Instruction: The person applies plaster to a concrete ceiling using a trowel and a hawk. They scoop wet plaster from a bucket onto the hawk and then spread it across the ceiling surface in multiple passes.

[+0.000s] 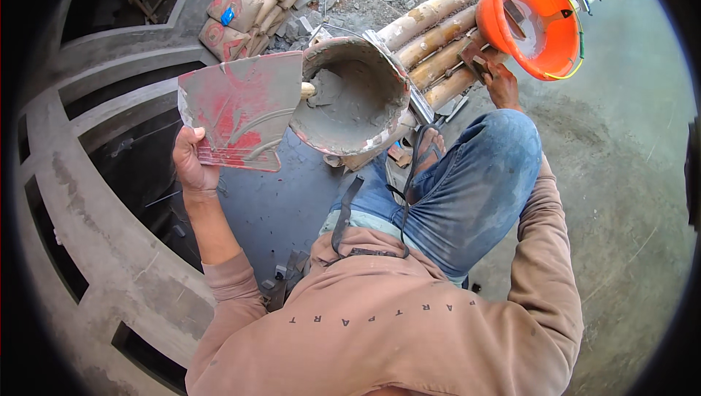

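Red-smeared mortar board (241,109) gripped by left hand (191,164) | mortar pan (355,96) touching its right edge | right hand (501,82) farther right, clutching wooden tool (476,56)

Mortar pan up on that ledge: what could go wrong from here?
1. The mortar pan looks tilted on scraps beside the bamboo poles; a nudge could tip wet mortar out.
2. The left hand holds the red board by its lower corner only, so it may twist.
3. The right hand reaches by the orange bucket, which sits on the round poles and might roll.
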The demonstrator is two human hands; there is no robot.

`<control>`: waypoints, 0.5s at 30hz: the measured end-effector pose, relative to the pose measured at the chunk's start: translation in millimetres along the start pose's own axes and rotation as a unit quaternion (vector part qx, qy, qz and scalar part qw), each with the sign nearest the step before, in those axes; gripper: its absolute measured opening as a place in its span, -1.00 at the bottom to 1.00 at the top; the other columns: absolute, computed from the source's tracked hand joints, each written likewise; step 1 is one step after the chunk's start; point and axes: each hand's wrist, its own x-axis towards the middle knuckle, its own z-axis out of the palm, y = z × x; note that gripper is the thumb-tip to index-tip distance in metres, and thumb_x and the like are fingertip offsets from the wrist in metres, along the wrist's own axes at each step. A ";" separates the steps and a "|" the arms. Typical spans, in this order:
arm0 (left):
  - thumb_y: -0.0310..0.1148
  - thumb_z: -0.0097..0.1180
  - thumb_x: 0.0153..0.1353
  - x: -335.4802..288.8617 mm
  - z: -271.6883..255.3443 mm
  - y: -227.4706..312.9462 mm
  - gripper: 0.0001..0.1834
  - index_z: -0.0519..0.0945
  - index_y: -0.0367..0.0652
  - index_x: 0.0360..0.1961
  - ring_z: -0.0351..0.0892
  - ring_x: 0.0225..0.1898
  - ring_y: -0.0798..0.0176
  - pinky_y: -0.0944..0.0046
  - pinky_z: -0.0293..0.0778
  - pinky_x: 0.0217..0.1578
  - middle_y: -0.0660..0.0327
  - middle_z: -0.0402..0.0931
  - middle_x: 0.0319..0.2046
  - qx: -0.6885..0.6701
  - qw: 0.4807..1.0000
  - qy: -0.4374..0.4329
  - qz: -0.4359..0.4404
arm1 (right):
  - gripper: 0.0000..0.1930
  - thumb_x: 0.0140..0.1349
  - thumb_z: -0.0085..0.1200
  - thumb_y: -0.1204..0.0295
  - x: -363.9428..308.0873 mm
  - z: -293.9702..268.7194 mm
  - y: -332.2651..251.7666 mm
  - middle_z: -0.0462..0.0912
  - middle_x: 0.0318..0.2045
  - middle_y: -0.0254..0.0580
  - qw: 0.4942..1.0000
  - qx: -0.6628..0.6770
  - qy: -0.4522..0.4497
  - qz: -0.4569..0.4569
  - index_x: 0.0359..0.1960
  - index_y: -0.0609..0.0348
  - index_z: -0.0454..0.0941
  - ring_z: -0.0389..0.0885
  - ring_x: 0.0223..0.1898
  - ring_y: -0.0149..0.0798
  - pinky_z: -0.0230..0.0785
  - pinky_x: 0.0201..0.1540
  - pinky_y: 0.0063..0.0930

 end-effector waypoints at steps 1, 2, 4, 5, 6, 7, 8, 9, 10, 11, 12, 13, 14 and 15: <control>-0.38 0.01 0.11 -2.3 -0.8 -2.2 -0.49 0.47 -0.36 0.12 0.57 0.06 0.12 0.10 0.43 0.16 0.08 0.57 0.03 0.007 1.000 0.013 0.005 | -0.60 0.12 0.24 0.36 0.7 -2.4 -0.6 0.62 -0.16 0.01 1.000 0.023 -0.009 0.009 0.03 0.05 0.54 0.65 -0.17 0.07 0.51 -0.10 -0.10; -0.38 0.01 0.11 -3.2 -0.9 -4.5 -0.50 0.48 -0.35 0.11 0.57 0.05 0.13 0.10 0.43 0.15 0.10 0.58 0.03 0.011 1.000 0.011 0.023 | -0.58 0.12 0.25 0.35 1.2 -5.1 -0.2 0.62 -0.15 0.03 0.998 0.043 -0.032 0.022 0.04 0.05 0.53 0.65 -0.15 0.08 0.51 -0.09 -0.12; -0.37 0.01 0.12 -4.6 3.0 -11.3 -0.52 0.49 -0.33 0.09 0.58 0.04 0.14 0.11 0.43 0.14 0.11 0.58 0.02 0.016 0.999 0.028 0.027 | -0.57 0.12 0.26 0.34 1.3 -10.0 2.1 0.62 -0.14 0.05 0.996 0.077 -0.036 -0.001 0.05 0.06 0.54 0.64 -0.13 0.08 0.50 -0.08 -0.15; -0.37 0.01 0.13 -5.3 6.4 -12.3 -0.53 0.50 -0.32 0.08 0.58 0.03 0.15 0.12 0.44 0.13 0.13 0.58 0.01 0.040 0.997 0.050 0.030 | -0.56 0.12 0.27 0.33 1.0 -14.1 4.5 0.62 -0.13 0.07 0.993 0.106 -0.045 -0.002 0.06 0.07 0.54 0.63 -0.12 0.09 0.49 -0.07 -0.18; -0.37 0.02 0.15 -5.9 12.2 -15.6 -0.57 0.52 -0.29 0.05 0.58 0.01 0.18 0.13 0.45 0.10 0.14 0.58 -0.01 0.032 0.998 0.031 0.046 | -0.54 0.15 0.23 0.32 -0.3 -19.4 6.8 0.62 -0.12 0.11 0.992 0.115 -0.034 -0.028 0.09 0.19 0.54 0.64 -0.08 0.05 0.47 -0.05 -0.21; -0.37 0.02 0.15 -7.3 19.1 -18.8 -0.57 0.52 -0.29 0.05 0.58 0.01 0.18 0.13 0.45 0.10 0.14 0.58 -0.01 0.022 0.998 0.035 0.047 | -0.54 0.15 0.23 0.32 -3.1 -28.3 9.6 0.62 -0.12 0.11 0.991 0.119 -0.054 -0.033 0.09 0.19 0.54 0.64 -0.08 0.05 0.47 -0.05 -0.21; -0.37 0.02 0.15 -7.7 27.4 -21.0 -0.58 0.52 -0.29 0.04 0.58 0.01 0.18 0.14 0.45 0.10 0.15 0.58 -0.01 0.008 0.998 0.037 0.053 | -0.52 0.17 0.20 0.32 -7.4 -39.8 10.8 0.63 -0.13 0.14 0.941 0.309 -0.089 0.107 0.11 0.26 0.53 0.65 -0.09 0.01 0.47 -0.06 -0.23; -0.38 0.02 0.15 -8.2 36.7 -22.0 -0.59 0.53 -0.29 0.03 0.58 0.01 0.19 0.14 0.45 0.09 0.15 0.58 -0.01 0.007 0.997 0.036 0.061 | -0.52 0.19 0.17 0.32 -12.2 -56.0 11.2 0.65 -0.15 0.13 0.887 0.422 -0.124 0.145 0.13 0.31 0.52 0.66 -0.11 -0.04 0.47 -0.07 -0.26; -0.38 0.03 0.16 -9.7 47.2 -24.3 -0.61 0.53 -0.28 0.01 0.58 -0.01 0.23 0.18 0.46 0.06 0.18 0.59 -0.05 -0.011 0.997 0.035 0.069 | -0.50 0.22 0.14 0.32 -16.4 -74.3 8.4 0.66 -0.17 0.12 0.862 0.450 -0.139 0.190 0.14 0.36 0.51 0.67 -0.13 -0.09 0.47 -0.07 -0.28; -0.38 0.03 0.16 -12.3 58.4 -27.1 -0.61 0.53 -0.28 0.01 0.58 -0.01 0.23 0.18 0.46 0.06 0.18 0.59 -0.05 -0.013 0.996 0.034 0.076 | -0.50 0.24 0.11 0.31 -20.4 -98.5 4.1 0.69 -0.19 0.09 0.887 0.394 -0.158 0.179 0.16 0.38 0.50 0.68 -0.16 -0.15 0.47 -0.09 -0.31; -0.43 0.06 0.14 -15.4 70.1 -29.8 -0.85 0.52 -0.19 -0.25 0.56 -0.20 0.32 0.26 0.46 -0.05 0.27 0.56 -0.26 -0.031 0.995 0.046 0.083 | -0.52 0.25 0.12 0.31 -27.8 -124.2 -6.1 0.70 -0.22 0.01 0.942 0.263 -0.158 0.135 0.15 0.35 0.52 0.67 -0.20 -0.18 0.48 -0.10 -0.34; -0.48 0.09 0.12 -18.6 82.7 -32.3 -0.91 0.52 -0.10 -0.52 0.53 -0.39 0.41 0.34 0.46 -0.17 0.35 0.53 -0.48 -0.055 0.993 0.049 0.094 | -0.54 0.26 0.13 0.31 -38.8 -156.2 -18.3 0.71 -0.25 -0.07 0.976 0.102 -0.142 0.132 0.15 0.31 0.54 0.67 -0.24 -0.22 0.48 -0.12 -0.37; -0.49 0.09 0.15 -23.5 95.8 -34.9 -0.92 0.55 -0.11 -0.49 0.55 -0.38 0.41 0.35 0.47 -0.17 0.33 0.55 -0.46 -0.063 0.994 0.034 0.079 | -0.56 0.28 0.13 0.29 -47.7 -184.4 -38.4 0.71 -0.26 -0.11 0.980 0.119 -0.077 0.140 0.13 0.30 0.56 0.67 -0.25 -0.22 0.49 -0.12 -0.38; -0.50 0.10 0.17 -29.6 109.6 -37.7 -0.91 0.58 -0.12 -0.46 0.56 -0.36 0.41 0.35 0.47 -0.18 0.32 0.58 -0.43 -0.075 0.995 0.007 0.065 | -0.58 0.31 0.14 0.28 -56.0 -209.8 -63.9 0.71 -0.27 -0.16 0.980 0.131 0.012 0.151 0.11 0.29 0.59 0.67 -0.26 -0.23 0.50 -0.12 -0.39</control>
